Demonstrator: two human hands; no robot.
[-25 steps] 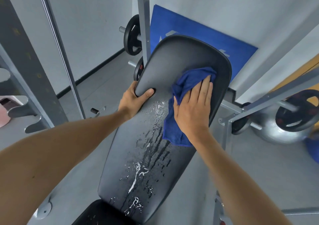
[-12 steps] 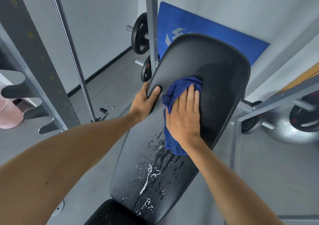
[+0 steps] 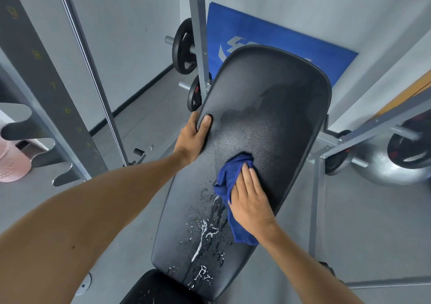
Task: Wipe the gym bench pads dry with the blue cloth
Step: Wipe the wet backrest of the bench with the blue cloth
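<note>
1. Back pad (image 3: 268, 117) is sitting inclined, black, wide end far from the camera, narrow end near.
2. Left hand (image 3: 192, 138) is gripping the pad's left edge: thumb lying on the top face, fingers wrapping behind and out of sight.
3. Right hand (image 3: 250, 201) is lying flat and open, fingers together, pressing the blue cloth (image 3: 229, 187) onto the pad around mid-length, right of the centreline.
4. Cloth is bunching above the fingertips and along the hand's left side; a tail is sticking out below the wrist.
5. Water (image 3: 203, 231) is pooling just left of and below the cloth: white streaks and droplets running down the lower pad to its near end.
6. Upper pad above the cloth is showing a dull smeared patch, no beads visible.
7. Seat pad (image 3: 149, 289) is showing at the bottom edge, just below the back pad, with a few droplets on it.
8. Rack upright (image 3: 199, 35) is standing just behind the pad's left side, with weight plates (image 3: 183, 49) on pegs beside it.
9. Blue mat (image 3: 268, 40) is leaning on the wall behind the pad top.
10. Pink basket (image 3: 11, 161) is sitting at the far left edge, well apart from the bench.
</note>
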